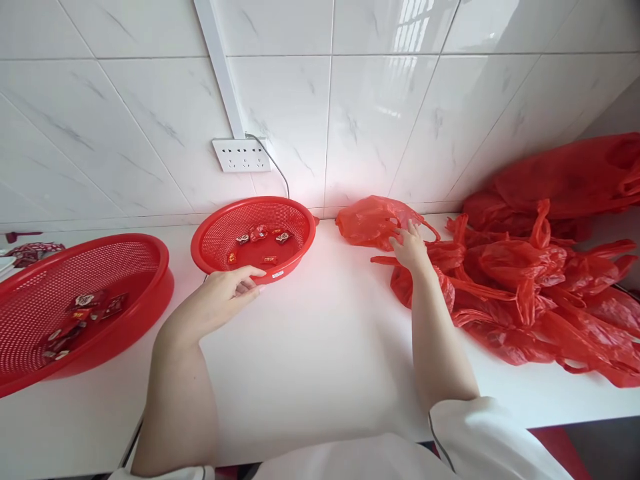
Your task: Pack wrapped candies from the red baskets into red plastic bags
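Observation:
My left hand (pixel 227 290) grips the near rim of a small red mesh basket (pixel 300 220) on the white counter (pixel 310 353), thumb over the edge. Several small wrapped candies (pixel 260 235) lie inside it. My right hand (pixel 410 247) reaches to a crumpled red plastic bag (pixel 367 220) near the wall, its fingers spread and touching the bag's edge. That bag lies just left of a big heap of red plastic bags (pixel 525 293).
A larger red mesh basket (pixel 150 253) with several wrapped candies (pixel 80 310) sits at the left. A white wall socket (pixel 241 155) with a cable is above the small basket. More red bags (pixel 565 177) lean on the tiled wall at far right.

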{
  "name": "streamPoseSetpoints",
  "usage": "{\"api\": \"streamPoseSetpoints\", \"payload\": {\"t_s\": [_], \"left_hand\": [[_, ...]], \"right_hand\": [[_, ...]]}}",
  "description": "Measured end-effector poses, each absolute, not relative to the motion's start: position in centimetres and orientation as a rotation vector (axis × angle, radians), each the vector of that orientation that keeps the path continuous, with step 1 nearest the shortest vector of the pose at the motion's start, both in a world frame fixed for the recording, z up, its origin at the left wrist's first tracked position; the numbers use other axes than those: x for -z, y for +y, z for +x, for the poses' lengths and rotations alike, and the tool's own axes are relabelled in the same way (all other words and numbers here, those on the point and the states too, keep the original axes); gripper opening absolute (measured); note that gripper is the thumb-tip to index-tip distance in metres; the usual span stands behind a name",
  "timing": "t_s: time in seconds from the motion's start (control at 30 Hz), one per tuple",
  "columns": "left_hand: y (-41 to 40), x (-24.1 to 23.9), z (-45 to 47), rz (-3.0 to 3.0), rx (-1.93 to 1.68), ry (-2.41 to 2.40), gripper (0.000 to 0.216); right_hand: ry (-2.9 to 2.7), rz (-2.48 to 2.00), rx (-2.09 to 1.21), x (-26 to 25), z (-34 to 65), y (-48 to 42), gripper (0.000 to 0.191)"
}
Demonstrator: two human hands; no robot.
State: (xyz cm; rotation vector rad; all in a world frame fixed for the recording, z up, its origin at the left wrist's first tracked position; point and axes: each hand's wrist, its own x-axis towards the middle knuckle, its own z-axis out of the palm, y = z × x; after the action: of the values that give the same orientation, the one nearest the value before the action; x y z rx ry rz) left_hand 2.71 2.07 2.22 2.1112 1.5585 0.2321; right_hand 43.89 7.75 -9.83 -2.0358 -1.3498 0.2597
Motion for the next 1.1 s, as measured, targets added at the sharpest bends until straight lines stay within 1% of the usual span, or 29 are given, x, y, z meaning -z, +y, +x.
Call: {"api": "streamPoseSetpoints", "payload": {"t_s": [0.13, 0.33, 0.47, 0.57, 0.67, 0.73, 0.8, 0.83, 0.87, 0.93, 0.97, 1.03, 1.1], "left_hand": [[2.2, -2.1, 3.0, 2.137, -0.219, 1.529, 0.036], [2.1, -1.8, 3.6, 2.147, -0.214, 1.446, 0.037], [2.0, -1.5, 3.8, 2.129, -0.235, 1.433, 0.038], [2.0, -1.2, 4.3, 2.153, -0.305, 1.407, 0.038], [1.6, -0.3, 6.0, 2.232, -0.422, 1.352, 0.041], [1.1, 0.5, 7.9, 2.262, -0.510, 1.314, 0.049], [0.6, 1.5, 9.8, 2.266, -0.574, 1.282, 0.061], [0.4, 1.9, 10.6, 2.268, -0.597, 1.278, 0.061], [0.3, 2.3, 11.3, 2.274, -0.613, 1.289, 0.052], [0.4, 2.6, 11.8, 2.292, -0.615, 1.344, 0.027], [0.5, 2.6, 11.7, 2.298, -0.606, 1.378, 0.022], [0.9, 2.3, 11.1, 2.294, -0.569, 1.419, 0.029], [1.2, 1.8, 10.3, 2.272, -0.518, 1.423, 0.033]], "right_hand": [[-1.384, -1.865, -0.280, 10.0, 43.8, 7.9, 0.045], [-1.301, -1.844, -0.273, 9.4, 43.0, 7.8, 0.038], [-1.360, -1.864, -0.452, 8.9, 42.8, 7.8, 0.043], [-1.497, -1.727, -0.612, 6.7, 41.3, 6.3, 0.039], [-1.726, -1.422, -0.763, 3.4, 38.1, 3.4, 0.036], [-1.858, -1.242, -0.767, 1.5, 35.5, 1.3, 0.031], [-1.954, -1.095, -0.789, 0.2, 33.1, -0.4, 0.026], [-2.000, -1.038, -0.810, -0.2, 32.2, -1.0, 0.026], [-2.037, -0.998, -0.828, -0.4, 31.6, -1.5, 0.026], [-2.047, -1.001, -0.804, -0.4, 31.0, -1.9, 0.026], [-2.012, -1.043, -0.760, -0.3, 31.1, -1.8, 0.025], [-1.924, -1.174, -0.655, 0.4, 31.6, -1.1, 0.022], [-1.920, -1.346, -0.596, 1.6, 32.4, 0.2, 0.026]]}}
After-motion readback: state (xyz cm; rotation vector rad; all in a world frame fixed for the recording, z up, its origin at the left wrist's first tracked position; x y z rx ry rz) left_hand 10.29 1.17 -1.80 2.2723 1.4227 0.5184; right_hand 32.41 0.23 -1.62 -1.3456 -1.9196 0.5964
